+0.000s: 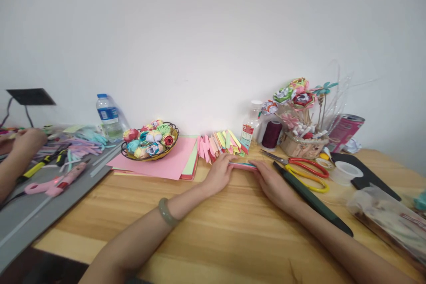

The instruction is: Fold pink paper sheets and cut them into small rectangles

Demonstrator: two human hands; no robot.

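Observation:
A narrow folded stack of coloured paper [244,166], pink along its front edge, lies low over the wooden table between both hands. My left hand [218,174], below a green bangle, closes its fingers on the left end. At the opposite end, my right hand [273,184] grips the stack with fingers pressed along it. Just behind them is a row of folded paper strips [221,144] in pink, orange and yellow. Close to my right hand lies a dark green long-handled cutter or knife [316,204], its exact kind unclear.
Left: a basket of paper flowers [151,140] on pink paper sheets [159,162]. Right: red-handled scissors [308,165], yellow-handled scissors [308,179], purple thread [272,134], a flower-filled wooden pot [304,146]. Another person's hand [29,140] is far left, near a pink glue gun [56,182].

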